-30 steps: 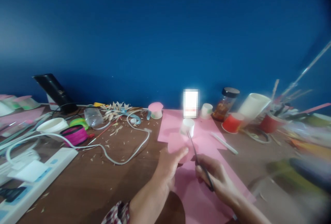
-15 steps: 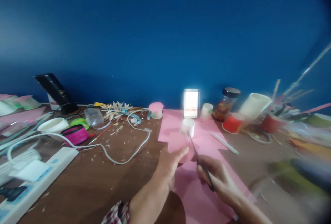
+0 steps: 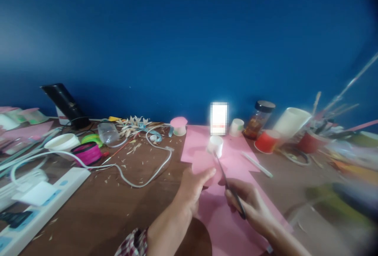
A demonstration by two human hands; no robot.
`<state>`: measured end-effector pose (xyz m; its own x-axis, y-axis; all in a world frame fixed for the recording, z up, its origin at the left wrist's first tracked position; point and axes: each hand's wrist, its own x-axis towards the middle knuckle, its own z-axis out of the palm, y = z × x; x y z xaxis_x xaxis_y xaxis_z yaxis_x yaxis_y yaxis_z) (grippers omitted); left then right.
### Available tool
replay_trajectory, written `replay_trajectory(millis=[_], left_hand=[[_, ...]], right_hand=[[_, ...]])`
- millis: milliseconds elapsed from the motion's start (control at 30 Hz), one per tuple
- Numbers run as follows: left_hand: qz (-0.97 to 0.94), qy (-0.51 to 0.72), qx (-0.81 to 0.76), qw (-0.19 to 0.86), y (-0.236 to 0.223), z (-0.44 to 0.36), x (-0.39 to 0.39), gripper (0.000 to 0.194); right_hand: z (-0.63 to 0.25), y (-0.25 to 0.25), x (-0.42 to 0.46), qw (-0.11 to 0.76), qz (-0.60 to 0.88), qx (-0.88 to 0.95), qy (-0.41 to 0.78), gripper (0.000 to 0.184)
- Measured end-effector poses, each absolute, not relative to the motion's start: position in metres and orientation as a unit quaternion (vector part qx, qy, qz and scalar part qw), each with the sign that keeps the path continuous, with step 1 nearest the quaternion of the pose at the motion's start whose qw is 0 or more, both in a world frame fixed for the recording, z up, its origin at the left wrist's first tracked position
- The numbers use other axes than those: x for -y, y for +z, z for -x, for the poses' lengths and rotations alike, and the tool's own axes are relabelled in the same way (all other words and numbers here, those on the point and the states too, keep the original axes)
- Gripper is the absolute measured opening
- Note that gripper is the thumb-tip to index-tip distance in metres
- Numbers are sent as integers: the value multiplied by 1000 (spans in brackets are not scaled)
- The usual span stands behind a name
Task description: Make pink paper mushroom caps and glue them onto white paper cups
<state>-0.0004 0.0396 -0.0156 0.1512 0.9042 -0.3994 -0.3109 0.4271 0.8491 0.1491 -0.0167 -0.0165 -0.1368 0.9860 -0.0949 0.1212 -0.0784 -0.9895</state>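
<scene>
Pink paper (image 3: 201,163) pinched in left hand (image 3: 189,189), above larger pink sheet (image 3: 220,222) on tabletop (image 3: 130,204). Right hand (image 3: 249,201) gripping scissors (image 3: 237,203), tips at white cup (image 3: 217,144), contact unclear. If paper turns in loose pinch, blades may stray. Thumb (image 3: 209,173) near blades; swing left could nick it. Push toward far side could knock cup over. Sheet might snag if blades dip.
</scene>
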Motion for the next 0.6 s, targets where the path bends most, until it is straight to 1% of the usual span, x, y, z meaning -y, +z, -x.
replay_trajectory(millis=[200, 433, 600], left_hand=[[-315, 428, -486, 694, -16, 1, -40, 38], [-318, 426, -478, 699, -25, 0, -41, 43], [-329, 428, -479, 693, -24, 1, -42, 41]], right_hand=[[-149, -17, 16, 410, 506, 546, 528, 33], [-149, -16, 15, 410, 498, 559, 521, 33], [-148, -13, 16, 409, 502, 554, 524, 36]])
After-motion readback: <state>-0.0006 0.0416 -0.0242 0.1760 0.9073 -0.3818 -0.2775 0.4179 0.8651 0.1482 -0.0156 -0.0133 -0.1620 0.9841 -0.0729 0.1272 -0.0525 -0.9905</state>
